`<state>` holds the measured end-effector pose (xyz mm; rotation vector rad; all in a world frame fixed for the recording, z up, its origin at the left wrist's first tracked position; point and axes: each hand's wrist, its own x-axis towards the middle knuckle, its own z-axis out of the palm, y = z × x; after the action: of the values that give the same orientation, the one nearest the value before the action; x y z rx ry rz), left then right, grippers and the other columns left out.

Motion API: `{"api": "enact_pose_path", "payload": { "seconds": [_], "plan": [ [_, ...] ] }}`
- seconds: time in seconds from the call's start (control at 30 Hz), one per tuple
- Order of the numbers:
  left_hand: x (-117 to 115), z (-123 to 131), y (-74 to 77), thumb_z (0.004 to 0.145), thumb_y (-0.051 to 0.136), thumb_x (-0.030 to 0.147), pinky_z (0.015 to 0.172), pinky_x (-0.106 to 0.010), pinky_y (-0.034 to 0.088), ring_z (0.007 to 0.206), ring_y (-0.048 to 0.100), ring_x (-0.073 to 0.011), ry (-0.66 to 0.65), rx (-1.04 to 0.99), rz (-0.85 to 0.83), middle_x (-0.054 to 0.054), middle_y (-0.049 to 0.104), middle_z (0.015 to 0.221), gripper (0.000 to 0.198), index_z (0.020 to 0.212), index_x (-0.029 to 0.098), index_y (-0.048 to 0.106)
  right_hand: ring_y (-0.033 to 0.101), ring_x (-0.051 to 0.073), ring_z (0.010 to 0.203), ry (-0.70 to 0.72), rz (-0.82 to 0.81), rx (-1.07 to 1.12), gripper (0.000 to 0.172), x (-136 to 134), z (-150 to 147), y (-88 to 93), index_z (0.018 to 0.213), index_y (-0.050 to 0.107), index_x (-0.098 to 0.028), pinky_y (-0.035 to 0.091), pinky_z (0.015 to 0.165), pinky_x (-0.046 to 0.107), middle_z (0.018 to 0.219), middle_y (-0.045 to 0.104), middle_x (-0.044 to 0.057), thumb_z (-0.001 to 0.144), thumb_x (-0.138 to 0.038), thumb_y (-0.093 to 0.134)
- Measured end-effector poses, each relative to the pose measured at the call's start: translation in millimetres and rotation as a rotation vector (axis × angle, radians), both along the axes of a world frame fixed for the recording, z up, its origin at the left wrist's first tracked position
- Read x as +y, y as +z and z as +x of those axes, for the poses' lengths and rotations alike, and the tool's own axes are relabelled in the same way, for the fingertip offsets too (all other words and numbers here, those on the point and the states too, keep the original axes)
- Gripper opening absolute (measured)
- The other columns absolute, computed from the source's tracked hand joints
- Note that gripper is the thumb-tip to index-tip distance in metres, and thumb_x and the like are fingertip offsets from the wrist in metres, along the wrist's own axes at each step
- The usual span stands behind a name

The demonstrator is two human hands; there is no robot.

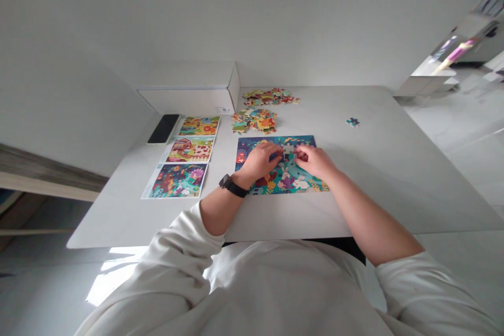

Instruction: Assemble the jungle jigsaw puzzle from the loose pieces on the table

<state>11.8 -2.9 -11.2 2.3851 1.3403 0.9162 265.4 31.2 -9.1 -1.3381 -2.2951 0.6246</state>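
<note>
A multicoloured cardboard jigsaw puzzle (285, 181) lies at centre on the white table (374, 184). The left hand (258, 161) and right hand (313, 161) curl inward over its pale gap; any grip on a piece cannot be confirmed. Loose cardboard pieces (254, 121) sit within reach, upper centre; printed picture sheets (177, 181) lie left, seemingly for reference.

Two hands: one left hand (258, 161), one right hand (313, 161). One wristwatch (230, 185). One jigsaw puzzle (303, 184), and one pale puzzle piece (288, 149) between the hands. Two heaps of loose pieces (254, 120), plus one lone piece (353, 122). Three printed picture sheets (190, 149). One smartphone (163, 128), one white box (189, 100), one tabletop (354, 194).
</note>
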Motion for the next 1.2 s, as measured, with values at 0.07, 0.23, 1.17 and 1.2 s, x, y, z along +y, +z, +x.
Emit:
{"api": "enact_pose_path", "payload": {
  "seconds": [0.07,0.23,1.17,1.2],
  "plan": [
    [0,0,-0.9,0.097,0.071,0.017,0.104,-0.044,0.057,0.111,0.072,-0.0272,-0.018,0.012,0.006,-0.010,0.079,0.116,0.020,0.116,0.020,0.078,0.075,0.022,0.088,0.018,0.069,-0.041,0.017,1,1,-2.3,0.109,0.079,-0.025,0.056,0.084,0.033,0.098,0.081,0.004,0.092,-0.022,0.079],
    [-1,1,0.4,0.099,0.067,0.016,0.107,-0.045,0.056,0.115,0.072,-0.0269,-0.086,0.049,0.030,-0.011,0.079,0.122,0.024,0.118,0.021,0.080,0.071,0.028,0.113,0.053,0.175,-0.116,0.019,3,1,-5.5,0.111,0.081,-0.022,0.056,0.101,0.038,0.118,0.075,0.011,0.093,-0.025,0.079],
    [-3,2,3.5,0.087,0.059,0.004,0.118,-0.047,0.055,0.122,0.074,-0.0266,-0.213,0.161,-0.007,-0.005,0.082,0.131,0.045,0.111,0.028,0.089,0.073,0.027,0.107,0.096,0.101,-0.125,0.020,5,3,3.6,0.111,0.088,-0.028,0.058,0.100,0.038,0.112,0.076,0.010,0.092,-0.027,0.082],
    [-3,2,3.5,0.086,0.058,0.004,0.117,-0.047,0.055,0.122,0.074,-0.0265,-0.221,0.164,-0.003,-0.005,0.081,0.132,0.046,0.112,0.027,0.088,0.073,0.026,0.105,0.090,0.100,-0.106,0.024,4,3,5.8,0.115,0.087,-0.029,0.059,0.098,0.038,0.112,0.077,0.009,0.091,-0.029,0.083]
  ]
}}
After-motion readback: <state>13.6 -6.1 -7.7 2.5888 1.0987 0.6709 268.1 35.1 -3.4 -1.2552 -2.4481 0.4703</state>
